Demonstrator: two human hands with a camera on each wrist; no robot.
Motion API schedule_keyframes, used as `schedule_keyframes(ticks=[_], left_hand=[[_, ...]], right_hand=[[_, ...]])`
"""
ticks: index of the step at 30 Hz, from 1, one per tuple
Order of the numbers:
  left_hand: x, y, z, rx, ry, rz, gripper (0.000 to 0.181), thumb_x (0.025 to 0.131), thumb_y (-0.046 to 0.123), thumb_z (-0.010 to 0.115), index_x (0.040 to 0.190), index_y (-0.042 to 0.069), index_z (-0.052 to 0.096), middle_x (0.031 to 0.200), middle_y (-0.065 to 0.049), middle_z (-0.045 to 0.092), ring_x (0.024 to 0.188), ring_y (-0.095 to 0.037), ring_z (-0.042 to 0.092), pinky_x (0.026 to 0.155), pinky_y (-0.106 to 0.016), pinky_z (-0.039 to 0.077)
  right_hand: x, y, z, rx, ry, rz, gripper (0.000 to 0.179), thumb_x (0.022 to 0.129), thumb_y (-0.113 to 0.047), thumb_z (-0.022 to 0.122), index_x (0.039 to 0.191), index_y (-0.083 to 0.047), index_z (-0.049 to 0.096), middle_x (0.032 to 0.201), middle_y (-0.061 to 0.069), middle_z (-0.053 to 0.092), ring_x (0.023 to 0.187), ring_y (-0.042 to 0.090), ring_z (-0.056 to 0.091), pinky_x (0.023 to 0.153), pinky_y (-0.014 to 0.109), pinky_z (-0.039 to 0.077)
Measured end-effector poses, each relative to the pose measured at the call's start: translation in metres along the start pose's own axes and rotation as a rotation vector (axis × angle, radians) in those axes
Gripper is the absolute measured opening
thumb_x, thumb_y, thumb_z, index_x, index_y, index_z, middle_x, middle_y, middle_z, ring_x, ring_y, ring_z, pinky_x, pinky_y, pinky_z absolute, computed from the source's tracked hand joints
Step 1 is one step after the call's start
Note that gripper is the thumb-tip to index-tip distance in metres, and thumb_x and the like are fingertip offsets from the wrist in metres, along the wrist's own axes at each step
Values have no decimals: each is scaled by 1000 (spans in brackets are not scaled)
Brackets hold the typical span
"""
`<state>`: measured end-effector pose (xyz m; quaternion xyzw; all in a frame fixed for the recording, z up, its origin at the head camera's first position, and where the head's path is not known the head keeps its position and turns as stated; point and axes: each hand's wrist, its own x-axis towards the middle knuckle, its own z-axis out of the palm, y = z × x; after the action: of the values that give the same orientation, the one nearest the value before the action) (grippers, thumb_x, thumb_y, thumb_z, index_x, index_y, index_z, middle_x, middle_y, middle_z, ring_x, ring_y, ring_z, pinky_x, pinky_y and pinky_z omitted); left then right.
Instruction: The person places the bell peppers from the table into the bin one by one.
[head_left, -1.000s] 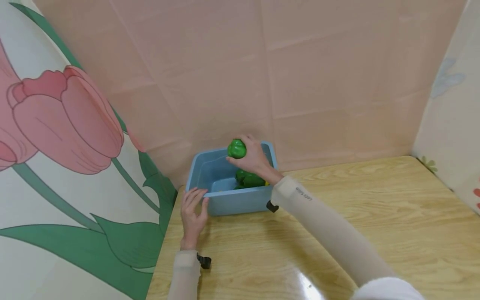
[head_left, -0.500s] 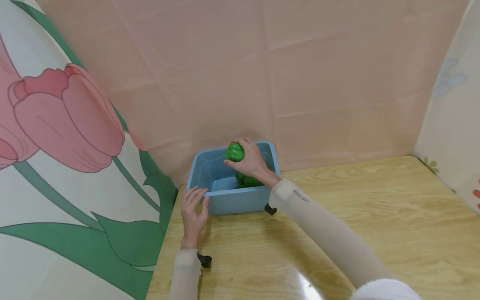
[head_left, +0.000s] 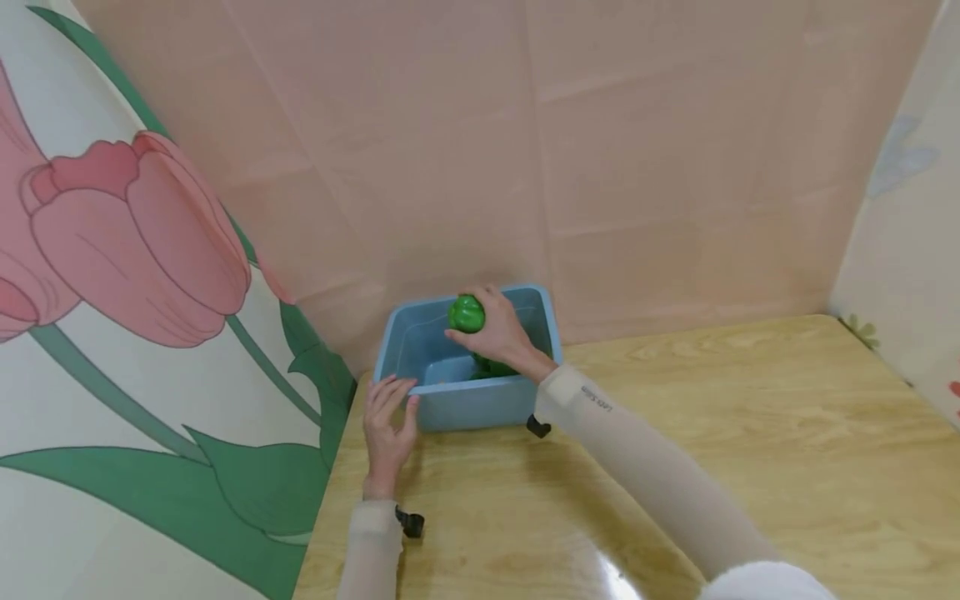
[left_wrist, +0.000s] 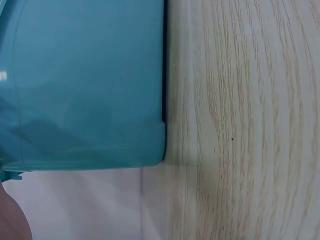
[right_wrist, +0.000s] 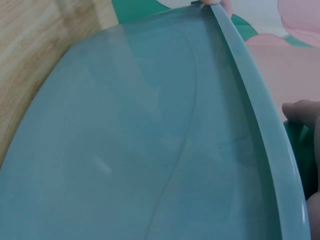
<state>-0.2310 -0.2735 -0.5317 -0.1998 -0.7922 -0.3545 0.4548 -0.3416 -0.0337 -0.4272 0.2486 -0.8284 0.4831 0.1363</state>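
A green bell pepper (head_left: 467,314) is gripped by my right hand (head_left: 497,329) over the open top of a blue plastic bin (head_left: 480,408). Thumb and fingers sit on opposite sides of it. More dark green vegetables (head_left: 491,367) lie in the bin beneath this hand, which partly hides them. My left hand (head_left: 387,433) holds the bin's front left corner, fingers over the rim and thumb against the outer wall. In the right wrist view the bin's wall (right_wrist: 125,125) fills most of the picture, and part of the held pepper (right_wrist: 304,155) shows past the rim.
The bin stands on a wood-grain table (head_left: 675,433), close to the pinkish sheet (head_left: 637,167) at the back. A wall with painted tulips (head_left: 142,242) rises along the left edge, and another pale wall (head_left: 900,250) bounds the right.
My right hand has lowered slightly with the bell pepper, drifting a little left and toward the bin's inside. The left hand stays on the corner.
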Motion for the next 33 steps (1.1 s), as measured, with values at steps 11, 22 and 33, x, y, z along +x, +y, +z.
schedule_keyframes(ticks=[11,22,33], left_hand=[[-7,3,-3,7,-26,-41,28,95,2,77,120,13,81,116,-11,78,128,-38,63,121,-77,25],[-6,1,-3,1,-24,-37,27,95,2,76,120,12,81,116,-11,78,127,-39,63,120,-77,25],[0,-2,-2,2,-20,-24,27,95,3,76,120,12,81,117,-12,78,128,-38,63,121,-77,25]], right_hand=[[-10,3,19,-33,-66,23,68,86,-42,89,142,-16,62,134,12,58,103,27,64,78,43,60],[-8,-2,25,-77,-112,11,70,87,-43,88,146,-19,59,136,11,56,103,24,64,79,40,60],[0,-12,26,-92,-125,25,73,86,-42,88,148,-16,58,138,12,56,105,25,63,80,41,60]])
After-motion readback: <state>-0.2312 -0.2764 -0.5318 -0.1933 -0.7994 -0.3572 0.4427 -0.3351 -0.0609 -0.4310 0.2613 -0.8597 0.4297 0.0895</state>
